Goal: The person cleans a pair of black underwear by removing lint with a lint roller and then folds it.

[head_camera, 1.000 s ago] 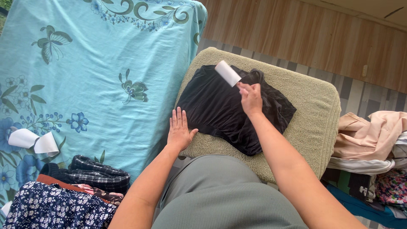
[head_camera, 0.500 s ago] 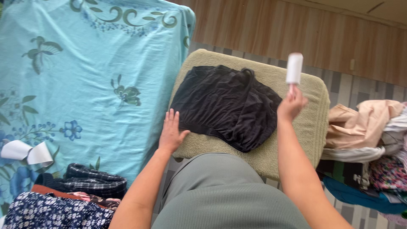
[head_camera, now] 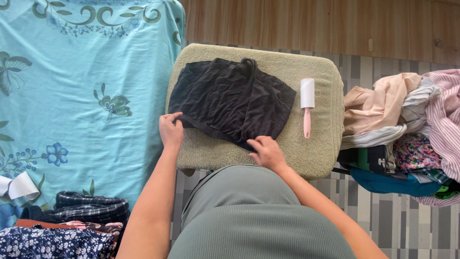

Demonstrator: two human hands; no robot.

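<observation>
Garment (head_camera: 230,98), black, is being pinched at its near hem by left hand (head_camera: 170,130) and right hand (head_camera: 266,151), each grip closed on fabric, lying on padded surface (head_camera: 316,158). Lint roller (head_camera: 306,106) is lying beyond right grip. Edges probably want lifting evenly.

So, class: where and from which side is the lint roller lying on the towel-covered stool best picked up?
Grip the lint roller by its slim pink handle, probably coming from the near edge of the stool. The handle points toward the person and lies clear of the black garment, while the white head looks like the sticky part.
</observation>
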